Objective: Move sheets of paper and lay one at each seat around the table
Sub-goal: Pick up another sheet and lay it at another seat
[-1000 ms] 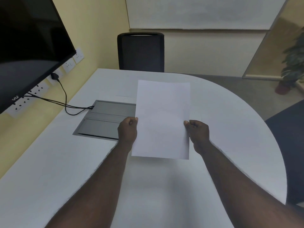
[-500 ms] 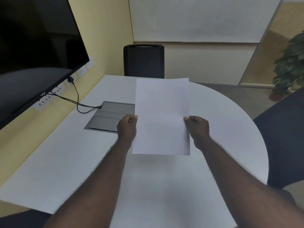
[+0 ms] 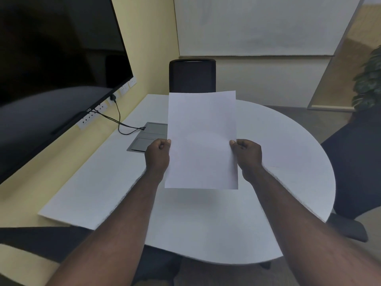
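Note:
A blank white sheet of paper (image 3: 202, 139) is held upright in the air above the white table (image 3: 288, 153). My left hand (image 3: 157, 155) pinches its left edge and my right hand (image 3: 247, 154) pinches its right edge, both about mid-height of the sheet. A black chair (image 3: 192, 76) stands at the far side of the table, behind the sheet's top edge. Whether this is one sheet or more, I cannot tell.
A grey cable hatch (image 3: 147, 137) is set in the table left of the paper, with a black cable (image 3: 120, 120) running to wall sockets. A large dark screen (image 3: 51, 65) hangs on the left wall. A dark chair (image 3: 354, 168) sits at the right, a plant (image 3: 369, 79) beyond.
My view has pulled back from the table, so more of its near edge shows. The sheet, still held in both hands, now stands higher against the far chair.

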`<action>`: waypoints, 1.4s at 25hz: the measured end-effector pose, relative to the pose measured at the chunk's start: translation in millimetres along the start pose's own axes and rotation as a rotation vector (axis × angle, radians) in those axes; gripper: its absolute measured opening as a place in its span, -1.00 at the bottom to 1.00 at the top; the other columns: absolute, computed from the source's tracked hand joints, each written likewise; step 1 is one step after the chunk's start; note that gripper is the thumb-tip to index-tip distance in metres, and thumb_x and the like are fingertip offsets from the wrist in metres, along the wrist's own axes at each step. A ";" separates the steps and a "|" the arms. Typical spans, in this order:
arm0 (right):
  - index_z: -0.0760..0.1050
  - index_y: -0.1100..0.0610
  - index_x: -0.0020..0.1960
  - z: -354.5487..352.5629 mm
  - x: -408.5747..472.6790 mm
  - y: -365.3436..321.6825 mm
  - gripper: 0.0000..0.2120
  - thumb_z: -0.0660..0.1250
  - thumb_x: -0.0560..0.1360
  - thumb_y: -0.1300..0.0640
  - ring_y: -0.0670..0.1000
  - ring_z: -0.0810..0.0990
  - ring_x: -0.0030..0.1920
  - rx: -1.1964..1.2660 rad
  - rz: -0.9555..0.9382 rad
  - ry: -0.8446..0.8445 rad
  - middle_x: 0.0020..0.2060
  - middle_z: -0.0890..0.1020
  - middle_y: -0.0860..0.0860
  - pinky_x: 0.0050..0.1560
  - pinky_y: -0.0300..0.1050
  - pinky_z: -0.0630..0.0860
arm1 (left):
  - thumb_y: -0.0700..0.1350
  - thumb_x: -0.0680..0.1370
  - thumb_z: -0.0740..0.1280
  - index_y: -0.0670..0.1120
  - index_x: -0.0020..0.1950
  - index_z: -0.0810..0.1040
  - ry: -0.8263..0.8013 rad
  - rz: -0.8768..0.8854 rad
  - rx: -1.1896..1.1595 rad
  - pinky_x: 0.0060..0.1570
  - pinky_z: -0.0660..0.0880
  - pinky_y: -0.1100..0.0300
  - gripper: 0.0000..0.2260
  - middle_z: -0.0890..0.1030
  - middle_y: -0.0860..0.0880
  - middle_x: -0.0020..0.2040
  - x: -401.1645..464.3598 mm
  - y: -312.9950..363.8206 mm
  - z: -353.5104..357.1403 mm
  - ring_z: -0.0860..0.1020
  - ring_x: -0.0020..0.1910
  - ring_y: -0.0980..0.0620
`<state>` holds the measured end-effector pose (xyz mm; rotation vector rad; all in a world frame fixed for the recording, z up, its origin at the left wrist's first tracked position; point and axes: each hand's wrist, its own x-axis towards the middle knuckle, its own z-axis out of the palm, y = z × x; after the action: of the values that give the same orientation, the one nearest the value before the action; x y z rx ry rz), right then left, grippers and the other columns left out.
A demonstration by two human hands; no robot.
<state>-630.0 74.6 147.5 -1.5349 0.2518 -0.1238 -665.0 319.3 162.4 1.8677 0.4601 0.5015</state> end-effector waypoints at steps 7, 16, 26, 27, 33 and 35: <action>0.65 0.08 -0.12 58.9 -46.3 -5.8 -0.94 0.41 0.46 0.11 -0.04 0.66 -0.20 0.018 -0.032 -0.039 -0.18 0.72 -0.03 -0.08 -0.08 0.60 | -0.07 0.59 0.29 -0.17 -0.13 0.57 0.050 -0.002 -0.015 -0.15 0.42 0.14 -0.80 0.56 -0.05 -0.20 6.9 -11.3 -70.2 0.47 -0.20 -0.02; 0.65 0.15 -0.06 165.3 -105.7 11.1 -0.87 0.39 0.47 0.12 0.01 0.68 -0.16 0.033 -0.038 0.036 -0.15 0.72 0.02 0.01 0.03 0.63 | -0.08 0.60 0.28 -0.12 -0.13 0.56 -0.005 0.044 -0.012 -0.16 0.38 0.18 -0.83 0.49 0.08 -0.30 54.6 -49.6 -170.0 0.44 -0.22 0.02; 0.65 0.09 -0.15 231.1 -117.4 38.8 -0.87 0.38 0.42 0.05 0.02 0.65 -0.17 -0.045 0.007 0.096 -0.16 0.72 0.01 -0.04 0.03 0.60 | -0.07 0.60 0.28 -0.16 -0.10 0.57 -0.060 0.026 0.031 -0.16 0.36 0.19 -0.81 0.50 0.08 -0.29 98.3 -95.8 -207.6 0.44 -0.21 0.00; 0.65 0.09 -0.16 234.1 -114.7 43.0 -0.85 0.38 0.41 0.02 0.03 0.66 -0.13 -0.056 0.015 0.094 -0.15 0.72 0.01 -0.01 0.06 0.60 | -0.07 0.60 0.28 -0.17 -0.09 0.58 -0.064 0.022 0.041 -0.16 0.36 0.19 -0.81 0.50 0.08 -0.28 101.4 -100.8 -206.7 0.45 -0.20 -0.01; 0.64 0.08 -0.16 243.8 -91.9 70.1 -0.81 0.37 0.38 -0.02 0.13 0.68 -0.04 -0.121 0.069 0.100 -0.14 0.71 0.03 0.06 0.16 0.61 | -0.07 0.59 0.28 -0.14 -0.12 0.57 -0.107 -0.030 0.102 -0.14 0.39 0.17 -0.82 0.51 0.08 -0.29 115.8 -132.4 -191.4 0.47 -0.19 -0.01; 0.64 0.08 -0.15 246.8 -84.3 80.1 -0.83 0.37 0.40 -0.01 0.12 0.67 -0.05 -0.135 0.103 0.100 -0.14 0.71 0.03 0.05 0.12 0.61 | -0.07 0.59 0.29 -0.15 -0.12 0.57 -0.110 -0.049 0.120 -0.14 0.39 0.16 -0.81 0.51 0.08 -0.30 121.4 -143.5 -185.1 0.47 -0.19 -0.02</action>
<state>-658.9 337.0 78.9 -1.6486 0.4256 -0.1036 -675.1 575.5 100.6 1.9830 0.4693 0.3424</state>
